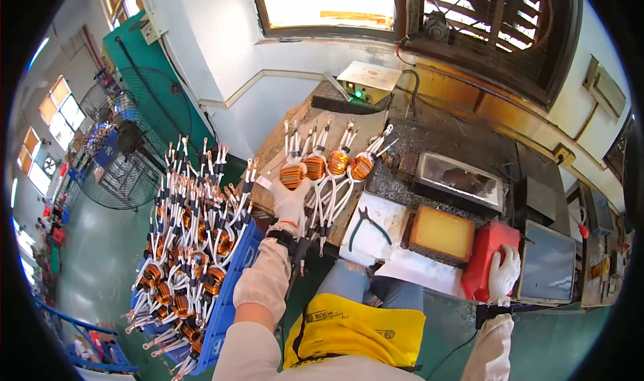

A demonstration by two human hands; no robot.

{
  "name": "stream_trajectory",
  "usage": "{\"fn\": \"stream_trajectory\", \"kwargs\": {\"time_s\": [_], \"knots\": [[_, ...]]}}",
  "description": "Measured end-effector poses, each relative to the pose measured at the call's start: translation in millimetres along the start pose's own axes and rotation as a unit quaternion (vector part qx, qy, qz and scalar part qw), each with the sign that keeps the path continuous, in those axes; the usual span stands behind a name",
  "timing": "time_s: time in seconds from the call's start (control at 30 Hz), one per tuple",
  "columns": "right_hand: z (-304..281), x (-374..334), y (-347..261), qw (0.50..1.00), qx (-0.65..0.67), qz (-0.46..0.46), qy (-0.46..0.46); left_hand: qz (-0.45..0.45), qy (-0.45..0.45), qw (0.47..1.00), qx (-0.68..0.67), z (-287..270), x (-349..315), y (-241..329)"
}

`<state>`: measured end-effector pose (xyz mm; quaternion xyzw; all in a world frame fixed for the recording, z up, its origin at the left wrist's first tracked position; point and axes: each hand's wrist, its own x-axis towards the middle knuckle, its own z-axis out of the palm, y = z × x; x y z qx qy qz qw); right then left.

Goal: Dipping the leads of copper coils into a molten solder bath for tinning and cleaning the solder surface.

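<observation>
On the bench lies a row of several copper-wound ring coils point(337, 162) with white sleeved leads and metal lugs. My left hand point(288, 200), in a white glove, grips the leftmost coil point(292, 175), its fingers partly hidden by the coil and leads. At the right, my gloved right hand point(504, 274) is closed over the right side of a red box-like block point(481, 263). Just left of that block sits a tray with a yellowish, smooth surface point(441, 234). Pliers point(367, 227) with dark handles lie opened on white paper point(355, 245).
A blue crate point(231, 294) packed with similar coils stands at my left. Behind the yellowish tray is a metal-rimmed pot with dark residue point(461, 182). A control box point(370, 79) with green lights sits at the back. A grey-topped panel point(547, 263) and a large fan point(131, 139) flank the area.
</observation>
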<state>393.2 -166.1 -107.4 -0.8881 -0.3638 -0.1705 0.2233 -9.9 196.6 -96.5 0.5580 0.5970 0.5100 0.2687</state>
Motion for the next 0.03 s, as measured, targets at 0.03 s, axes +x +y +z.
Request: {"fn": "stream_trajectory", "kwargs": {"time_s": [0.03], "knots": [[1.7, -3.7, 2.9, 1.0, -0.003, 0.007, -0.008, -0.003, -0.015, 0.998, 0.058, -3.0, 9.6, -7.6]]}}
